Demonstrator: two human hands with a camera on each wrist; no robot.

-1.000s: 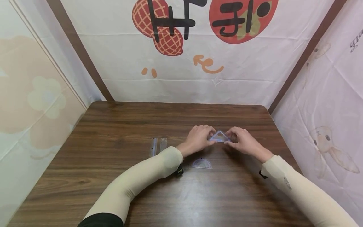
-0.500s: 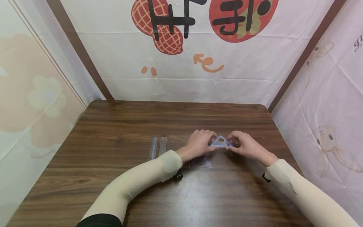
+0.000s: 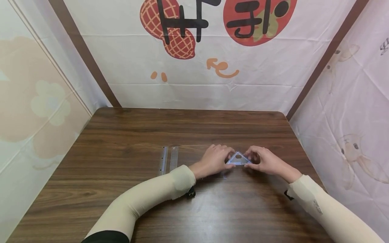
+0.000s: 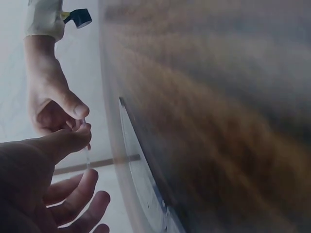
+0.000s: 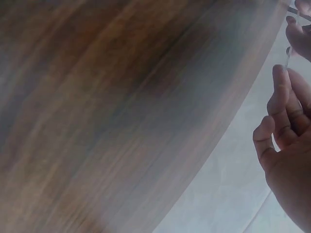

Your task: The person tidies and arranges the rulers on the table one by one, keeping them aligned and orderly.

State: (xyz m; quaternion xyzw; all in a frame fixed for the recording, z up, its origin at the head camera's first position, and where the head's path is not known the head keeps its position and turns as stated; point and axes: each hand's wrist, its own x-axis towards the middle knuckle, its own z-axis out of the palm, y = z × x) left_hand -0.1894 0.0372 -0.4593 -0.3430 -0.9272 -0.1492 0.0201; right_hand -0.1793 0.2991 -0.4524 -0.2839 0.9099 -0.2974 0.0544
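Table [image 3: 121,189]: set square [image 3: 238,159] between hands.

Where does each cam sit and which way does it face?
Head: above, facing forward and down at the table; both sleeved arms, left hand and right hand pinching a clear triangle ruler.
Left wrist: low by the left hand, facing the right hand.
Right wrist: beside the right hand, along the tabletop; blurred.
Shared: ruler edge.

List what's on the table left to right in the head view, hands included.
Two clear rulers → left hand → triangular set square, pinched from both sides → right hand.
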